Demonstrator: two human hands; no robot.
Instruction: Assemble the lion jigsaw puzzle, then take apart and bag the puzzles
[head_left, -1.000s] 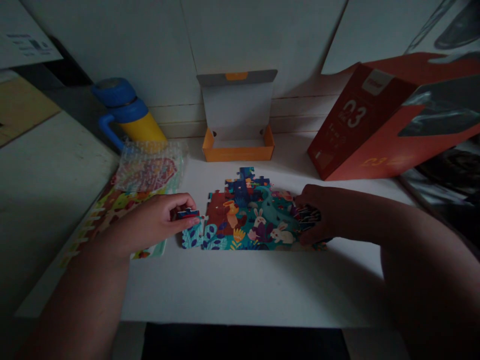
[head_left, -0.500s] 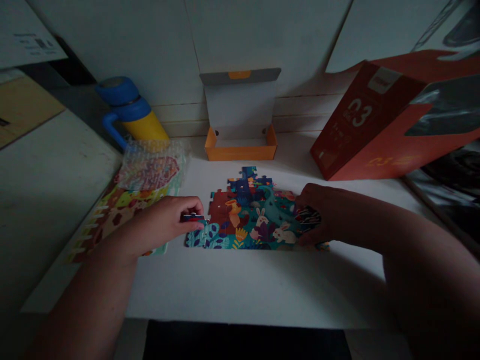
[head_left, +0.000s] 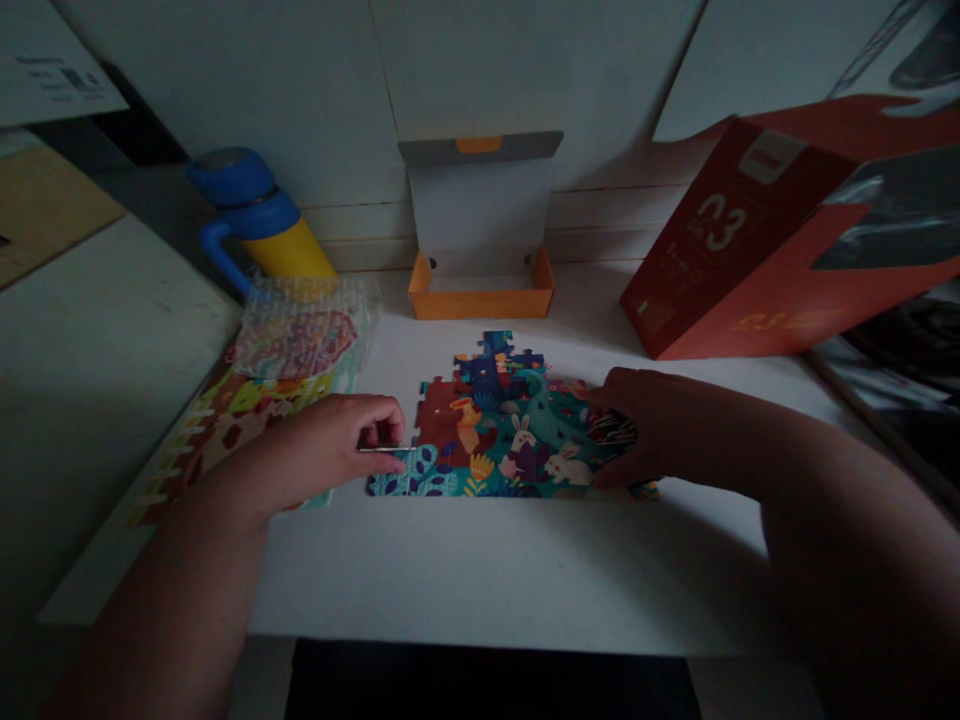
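A partly joined jigsaw puzzle [head_left: 480, 430] with rabbits, plants and a fox-like animal lies flat on the white table. At its left edge my left hand [head_left: 360, 440] is closed, pinching a single puzzle piece [head_left: 384, 449] between thumb and fingers. That piece shows nearly edge-on, just above the leafy lower-left corner; whether it touches the puzzle I cannot tell. Over the puzzle's right side my right hand [head_left: 652, 430] is open, thumb and forefinger spread apart with their tips on the picture. Part of the right edge is hidden under this hand.
Behind the puzzle stands an open orange box [head_left: 481, 302], lid raised. A tall red box [head_left: 750, 240] leans at the right. To the left are a blue-and-yellow bottle [head_left: 289, 250], bubble wrap [head_left: 300, 325] and more puzzle sheets [head_left: 217, 430]. The table's front edge is near my forearms.
The piece in my left hand has turned from showing some of its face to nearly edge-on and sits slightly lower. My right hand stays almost where it was.
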